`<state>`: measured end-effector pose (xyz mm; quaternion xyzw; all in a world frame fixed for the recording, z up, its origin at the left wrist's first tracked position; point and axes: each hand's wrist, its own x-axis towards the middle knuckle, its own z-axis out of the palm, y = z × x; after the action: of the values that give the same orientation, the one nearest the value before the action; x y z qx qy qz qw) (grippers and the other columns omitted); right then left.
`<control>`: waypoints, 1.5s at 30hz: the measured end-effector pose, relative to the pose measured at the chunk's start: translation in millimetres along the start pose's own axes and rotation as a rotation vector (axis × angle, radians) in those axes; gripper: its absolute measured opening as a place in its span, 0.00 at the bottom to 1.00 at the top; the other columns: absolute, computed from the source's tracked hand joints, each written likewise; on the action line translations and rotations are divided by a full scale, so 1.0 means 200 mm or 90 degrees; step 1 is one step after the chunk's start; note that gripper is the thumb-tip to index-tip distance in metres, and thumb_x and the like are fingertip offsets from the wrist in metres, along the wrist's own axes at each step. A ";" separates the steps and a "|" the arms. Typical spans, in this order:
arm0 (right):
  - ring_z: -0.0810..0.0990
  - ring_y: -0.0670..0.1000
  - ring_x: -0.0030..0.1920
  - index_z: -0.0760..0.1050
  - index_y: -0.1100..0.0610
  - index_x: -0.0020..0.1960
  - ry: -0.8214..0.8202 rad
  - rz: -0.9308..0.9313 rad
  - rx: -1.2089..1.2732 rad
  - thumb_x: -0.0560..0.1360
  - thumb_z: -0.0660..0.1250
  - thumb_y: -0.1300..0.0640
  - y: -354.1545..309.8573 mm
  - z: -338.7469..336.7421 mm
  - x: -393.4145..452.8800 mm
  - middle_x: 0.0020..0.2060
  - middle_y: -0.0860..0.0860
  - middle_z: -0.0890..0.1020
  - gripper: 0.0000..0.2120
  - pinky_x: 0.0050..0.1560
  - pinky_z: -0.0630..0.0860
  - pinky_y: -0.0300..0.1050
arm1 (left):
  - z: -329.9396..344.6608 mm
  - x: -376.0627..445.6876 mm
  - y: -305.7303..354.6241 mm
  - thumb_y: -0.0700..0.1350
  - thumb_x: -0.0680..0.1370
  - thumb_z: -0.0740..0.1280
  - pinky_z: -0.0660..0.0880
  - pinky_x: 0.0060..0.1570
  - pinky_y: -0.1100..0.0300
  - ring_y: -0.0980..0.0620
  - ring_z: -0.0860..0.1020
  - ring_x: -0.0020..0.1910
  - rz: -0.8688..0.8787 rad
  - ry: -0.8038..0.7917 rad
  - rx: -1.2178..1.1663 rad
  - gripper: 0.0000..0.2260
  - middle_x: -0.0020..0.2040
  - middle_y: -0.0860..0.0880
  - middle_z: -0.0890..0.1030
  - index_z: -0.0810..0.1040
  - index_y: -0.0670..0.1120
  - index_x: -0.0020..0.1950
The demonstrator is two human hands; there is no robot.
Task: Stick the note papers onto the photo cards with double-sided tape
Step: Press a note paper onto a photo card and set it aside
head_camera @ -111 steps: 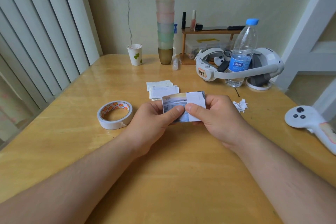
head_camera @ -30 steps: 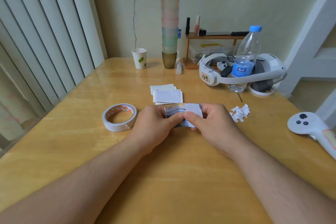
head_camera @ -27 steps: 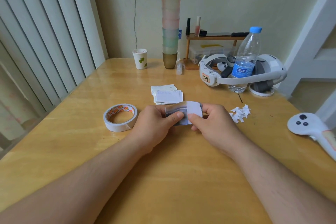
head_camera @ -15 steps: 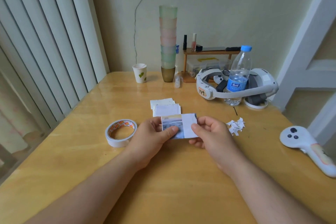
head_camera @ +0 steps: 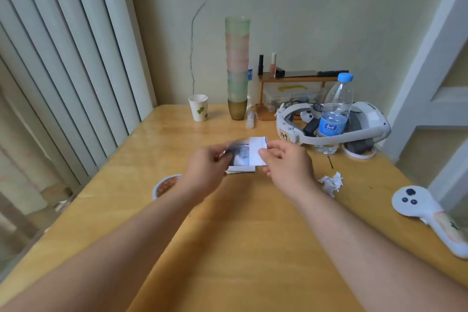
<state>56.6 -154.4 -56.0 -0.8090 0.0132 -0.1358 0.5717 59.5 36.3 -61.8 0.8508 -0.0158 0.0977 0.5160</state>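
Observation:
A photo card (head_camera: 240, 156) with a white note paper (head_camera: 257, 149) on its right half is raised above the table centre. My left hand (head_camera: 206, 172) pinches the card's left edge, which is blurred. My right hand (head_camera: 286, 164) pinches the note paper's right side with thumb on top. Under the card, part of the pile of papers and cards (head_camera: 240, 169) lies flat on the table. The roll of double-sided tape (head_camera: 164, 185) lies left of my left wrist, partly hidden by the forearm.
White backing scraps (head_camera: 331, 182) lie to the right of my right wrist. A white controller (head_camera: 425, 213) sits near the right edge. At the back stand a headset (head_camera: 329, 124), a water bottle (head_camera: 335, 114), a stack of cups (head_camera: 237, 68), a paper cup (head_camera: 198, 107) and a small shelf (head_camera: 291, 78).
Both hands have lifted the card with the note paper up and away from me, over the pile. The camera has tilted up, so the table looks lower in view.

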 end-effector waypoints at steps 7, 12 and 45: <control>0.85 0.48 0.39 0.80 0.49 0.45 0.013 0.021 -0.129 0.77 0.74 0.51 0.11 0.14 0.20 0.38 0.45 0.85 0.04 0.40 0.78 0.42 | -0.03 0.17 0.01 0.53 0.80 0.71 0.70 0.30 0.63 0.58 0.79 0.36 -0.013 0.030 0.216 0.15 0.42 0.58 0.81 0.75 0.53 0.65; 0.82 0.51 0.43 0.83 0.51 0.49 -0.011 -0.004 -0.233 0.77 0.70 0.52 0.16 0.19 0.25 0.41 0.47 0.85 0.04 0.40 0.75 0.41 | -0.02 0.24 -0.05 0.53 0.77 0.73 0.70 0.31 0.60 0.54 0.78 0.42 -0.010 0.030 0.348 0.08 0.43 0.54 0.81 0.78 0.51 0.51; 0.79 0.45 0.53 0.84 0.47 0.58 -0.303 -0.156 -0.245 0.77 0.71 0.55 0.07 0.26 -0.23 0.53 0.45 0.81 0.11 0.58 0.72 0.35 | -0.59 -0.23 -0.26 0.78 0.61 0.72 0.68 0.70 0.54 0.54 0.65 0.70 -0.007 -0.259 0.408 0.33 0.71 0.60 0.64 0.71 0.62 0.58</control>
<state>26.7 -102.7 -95.1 -0.9069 -0.1930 -0.0056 0.3744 2.6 162.1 -63.1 0.9711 -0.0820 -0.0758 0.2108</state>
